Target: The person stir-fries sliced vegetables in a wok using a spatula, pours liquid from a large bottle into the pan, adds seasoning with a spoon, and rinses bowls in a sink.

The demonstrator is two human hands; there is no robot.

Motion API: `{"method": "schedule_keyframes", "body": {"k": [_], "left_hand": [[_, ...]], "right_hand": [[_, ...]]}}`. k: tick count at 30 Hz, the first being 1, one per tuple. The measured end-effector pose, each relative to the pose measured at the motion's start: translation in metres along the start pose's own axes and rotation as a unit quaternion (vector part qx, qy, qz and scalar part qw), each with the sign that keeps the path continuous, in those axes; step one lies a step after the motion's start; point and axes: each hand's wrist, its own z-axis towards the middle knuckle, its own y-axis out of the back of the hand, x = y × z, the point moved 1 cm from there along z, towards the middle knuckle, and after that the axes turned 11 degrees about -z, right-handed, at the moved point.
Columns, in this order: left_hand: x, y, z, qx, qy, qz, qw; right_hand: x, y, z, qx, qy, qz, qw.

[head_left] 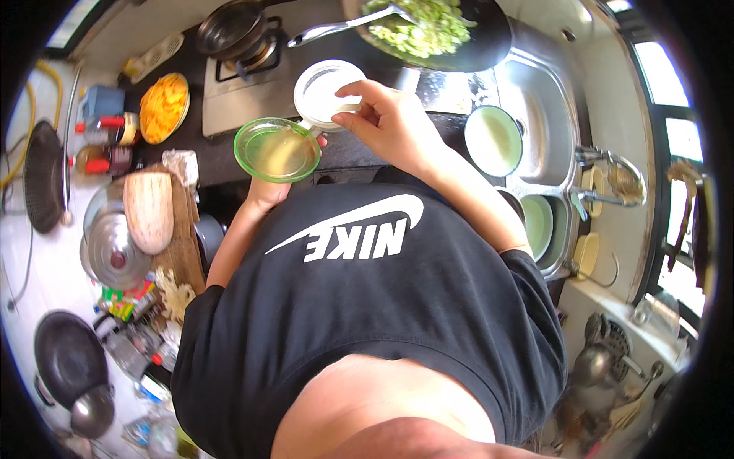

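Note:
My left hand [269, 191] is under a see-through green dish [252, 157], gripping it, with a fingertip showing past its right edge. Something yellowish shows in or through the dish; I cannot tell which. Right beside it, a round white tub [304, 86] with pale contents sits at the counter's edge, its near side partly hidden. My right hand [386, 118] reaches over the tub's right side, thumb and forefinger bent toward each other. A bit of white shows between those fingers, too small to name.
A wok [493, 38] of chopped green vegetables stands at the back, a metal spatula [329, 29] across its rim. Back left are a small pan [229, 29] and a plate of orange slices [163, 109]. A cut gourd [149, 210] lies left. Right, a bowl [493, 140] sits by the sink [547, 115].

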Motion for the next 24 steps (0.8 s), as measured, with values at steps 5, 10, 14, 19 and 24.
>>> {"method": "schedule_keyframes", "body": {"k": [5, 10, 14, 19, 24], "left_hand": [[0.015, 0.048, -0.039, -0.063, -0.033, -0.037, 0.997], [0.017, 0.074, -0.074, -0.203, -0.100, -0.016, 0.974], [0.009, 0.108, -0.077, -0.224, -0.126, -0.085, 0.963], [0.011, 0.185, -0.057, -0.290, -0.160, 0.009, 0.944], [0.010, 0.239, -0.010, -0.348, -0.178, -0.042, 0.919]], "right_hand": [[0.000, -0.026, 0.009, -0.003, -0.001, 0.069, 0.998], [0.012, -0.061, 0.024, 0.104, -0.049, 0.152, 0.982], [0.012, -0.080, 0.029, 0.125, -0.049, 0.145, 0.980], [-0.020, -0.092, 0.016, 0.143, -0.138, 0.188, 0.962], [-0.077, -0.098, -0.028, 0.176, -0.340, 0.328, 0.864]]}}
